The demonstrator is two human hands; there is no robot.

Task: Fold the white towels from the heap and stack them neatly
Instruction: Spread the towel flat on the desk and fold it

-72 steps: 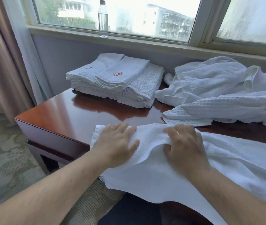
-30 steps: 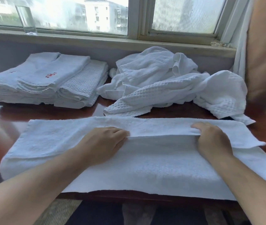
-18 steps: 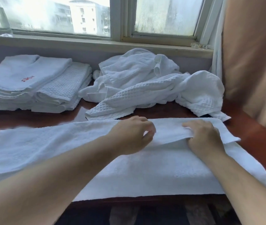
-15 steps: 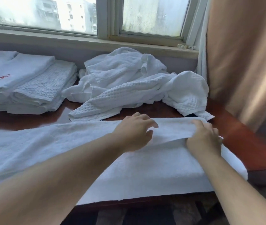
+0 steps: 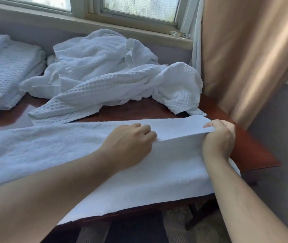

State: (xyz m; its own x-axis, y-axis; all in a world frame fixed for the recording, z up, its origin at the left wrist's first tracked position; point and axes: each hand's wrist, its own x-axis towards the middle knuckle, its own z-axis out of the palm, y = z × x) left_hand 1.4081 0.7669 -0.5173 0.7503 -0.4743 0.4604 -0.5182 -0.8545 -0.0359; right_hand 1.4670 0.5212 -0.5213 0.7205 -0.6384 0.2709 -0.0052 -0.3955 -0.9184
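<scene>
The towel (image 5: 52, 151) is spread along the front edge of the table (image 5: 255, 155). Its folded flap is pinched by the left hand (image 5: 129, 146) mid-length and by the right hand (image 5: 218, 137) at the end. With uneven pulling, the fold could be skewed or the overhang dragged off.

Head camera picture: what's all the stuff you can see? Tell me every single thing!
towel: one, white, spread along the table's near edge, far part folded over
heap: one, white, crumpled at the table's back middle
stack: one, white, folded, back left, partly out of view
table: one, reddish-brown, under the towels
window: one, pale frame, top
dish: one, clear glass, right end of the sill
curtain: one, tan, right
left hand: pinches the towel's fold
right hand: grips the fold near the towel's right end
</scene>
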